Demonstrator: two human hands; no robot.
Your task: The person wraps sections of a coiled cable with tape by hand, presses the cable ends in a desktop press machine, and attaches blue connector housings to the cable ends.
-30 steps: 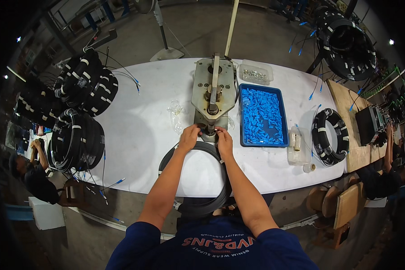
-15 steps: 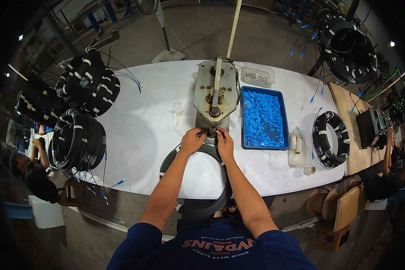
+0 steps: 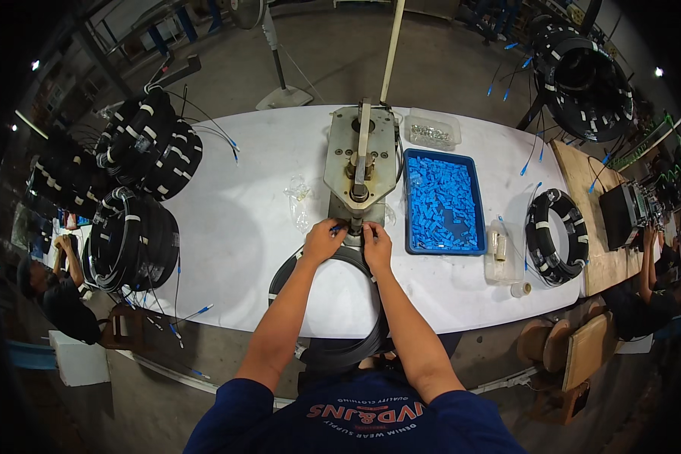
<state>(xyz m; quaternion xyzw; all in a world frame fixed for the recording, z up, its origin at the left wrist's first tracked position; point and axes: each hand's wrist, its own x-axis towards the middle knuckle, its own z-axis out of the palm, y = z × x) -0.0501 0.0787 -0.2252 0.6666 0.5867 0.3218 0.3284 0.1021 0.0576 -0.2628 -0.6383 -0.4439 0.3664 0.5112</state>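
Observation:
My left hand (image 3: 324, 241) is closed in a pinch on a thin dark cable end (image 3: 339, 227) with a hint of blue, at the left side of the base of a metal hand press (image 3: 362, 163). Just across from it, my right hand (image 3: 377, 248) is closed at the right side of the press's lower tip; whatever its fingers pinch is too small to make out. A coil of black cable (image 3: 367, 349) lies below my hands, partly under my wrists, and hangs over the table's near edge. The press's long lever (image 3: 365, 129) points away from me.
Right of the press sits a blue tray (image 3: 409, 219) of small blue connectors, with a clear box (image 3: 433, 142) of metal parts behind it. Another clear box (image 3: 511, 265) and a black cable coil (image 3: 539, 236) stand farther right. Stacked coils (image 3: 132, 238) crowd the left; co-workers sit at both sides.
The view has shifted very slightly. Both hands stay at the base of the press, with only a small movement of the fingers.

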